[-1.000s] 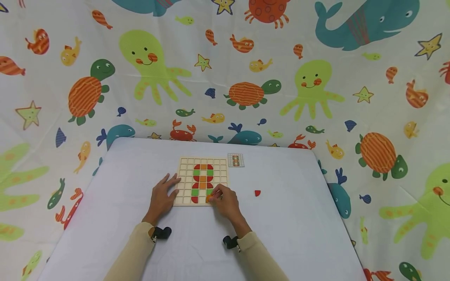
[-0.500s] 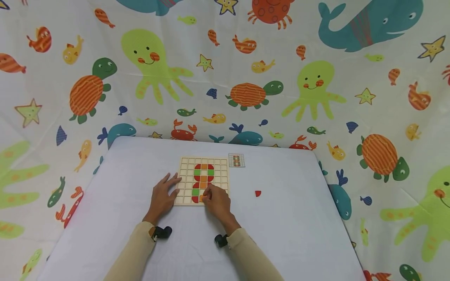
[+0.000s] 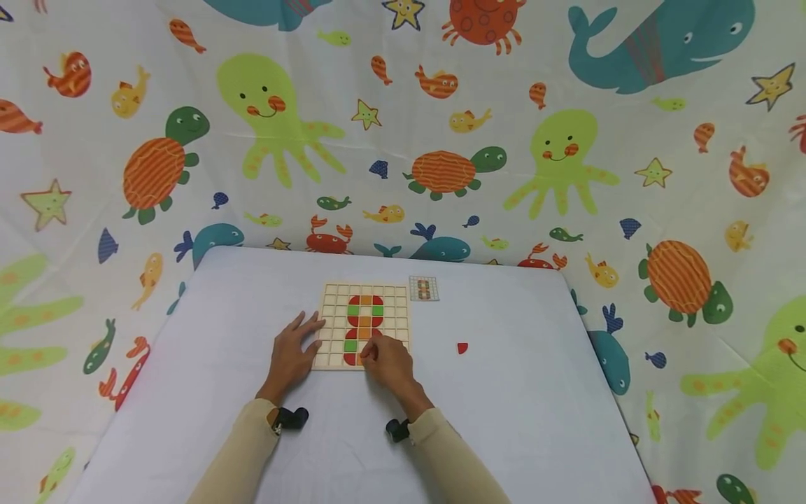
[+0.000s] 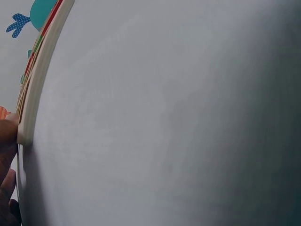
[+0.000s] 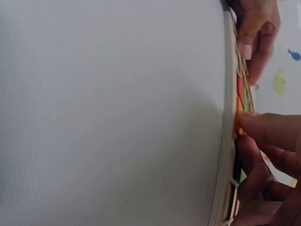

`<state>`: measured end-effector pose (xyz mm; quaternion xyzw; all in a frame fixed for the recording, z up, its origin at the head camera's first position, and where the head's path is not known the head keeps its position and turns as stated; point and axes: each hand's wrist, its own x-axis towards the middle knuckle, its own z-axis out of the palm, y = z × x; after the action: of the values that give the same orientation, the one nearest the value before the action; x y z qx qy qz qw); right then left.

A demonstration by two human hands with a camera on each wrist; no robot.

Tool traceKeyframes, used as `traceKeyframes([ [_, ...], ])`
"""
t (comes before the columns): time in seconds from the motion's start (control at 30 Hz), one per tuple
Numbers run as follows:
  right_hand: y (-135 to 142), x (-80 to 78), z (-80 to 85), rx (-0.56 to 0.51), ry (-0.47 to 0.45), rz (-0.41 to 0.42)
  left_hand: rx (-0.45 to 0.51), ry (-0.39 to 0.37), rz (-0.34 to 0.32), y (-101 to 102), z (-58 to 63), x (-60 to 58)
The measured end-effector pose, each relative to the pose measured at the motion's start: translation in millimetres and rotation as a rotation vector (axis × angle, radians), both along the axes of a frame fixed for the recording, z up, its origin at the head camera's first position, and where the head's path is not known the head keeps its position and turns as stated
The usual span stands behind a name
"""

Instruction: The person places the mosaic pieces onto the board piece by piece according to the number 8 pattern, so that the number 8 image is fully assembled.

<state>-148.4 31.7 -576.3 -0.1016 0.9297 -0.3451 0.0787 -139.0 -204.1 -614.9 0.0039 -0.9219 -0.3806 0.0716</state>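
A light wooden grid board lies on the table, holding red quarter-round, green square and orange square tiles in a figure like an eight. My left hand rests at the board's left edge, fingers spread and fairly straight. With thumb and fingertips my right hand pinches an orange square tile at the bottom row, just right of a red quarter-round tile. Part of the board's lower right is hidden under this hand. In the left wrist view, the left fingers touch the board's corner.
One loose red quarter-round tile lies on the white table right of the board. A small pattern card showing a similar figure sits by the board's top right corner. Behind the table hangs a sea-animal cloth.
My right hand has moved left along the bottom row with the orange tile, to beside the red quarter-round tile, and has since nearly stopped. My left hand keeps its place.
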Motion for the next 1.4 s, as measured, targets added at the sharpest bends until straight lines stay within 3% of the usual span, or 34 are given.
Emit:
traceKeyframes([
  [0.17, 15.3, 0.0, 1.8, -0.098, -0.056, -0.031, -0.003, 0.001, -0.002, 0.7, 1.1, 0.6],
  [0.33, 42.0, -3.5, 2.4, -0.161, -0.026, -0.113, -0.004, 0.002, -0.004, 0.4, 1.9, 1.0],
  [0.7, 114.3, -16.2, 7.5, -0.139, 0.033, -0.303, -0.01, -0.006, -0.014, -2.2, -0.4, -0.5],
  [0.97, 162.6, -21.8, 7.1, -0.063, 0.005, -0.419, -0.004, 0.006, -0.017, -2.4, -2.0, -0.9],
  [1.13, 179.4, -24.9, 0.9, -0.001, -0.034, -0.44, 0.003, -0.001, -0.016, -2.2, -1.4, -0.6],
  [1.4, 181.4, -29.3, -6.8, 0.026, -0.045, -0.406, 0.001, -0.015, -0.011, -1.5, -1.4, -0.9],
])
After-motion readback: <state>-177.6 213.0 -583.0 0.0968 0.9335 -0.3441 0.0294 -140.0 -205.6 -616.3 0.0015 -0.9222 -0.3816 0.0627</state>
